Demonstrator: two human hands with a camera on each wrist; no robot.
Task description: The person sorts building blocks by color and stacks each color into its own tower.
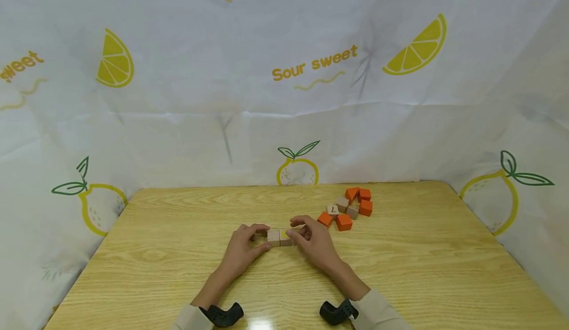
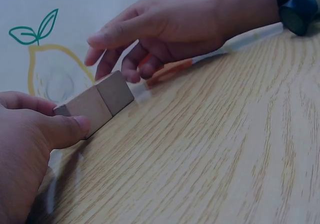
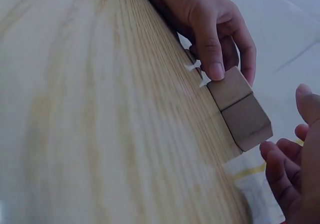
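Observation:
Two wooden cubes stand side by side and touching on the table. My left hand (image 1: 242, 247) pinches the left wooden cube (image 1: 273, 238) between thumb and forefinger. Against it sits the right wooden cube (image 1: 286, 241), which shows some yellow on its top face. My right hand (image 1: 316, 245) is beside that right cube, its fingers loosely bent and its thumb lifted away. In the right wrist view the fingertips (image 3: 267, 148) come close to the cube's corner; whether they touch it I cannot tell.
To the right and farther back lies a loose group: several orange blocks (image 1: 344, 222), plain wooden cubes (image 1: 342, 204) and a wooden cube with a dark mark (image 1: 332, 211). Behind the wood-grain table (image 1: 178, 266) hangs a white lemon-print cloth (image 1: 186, 142).

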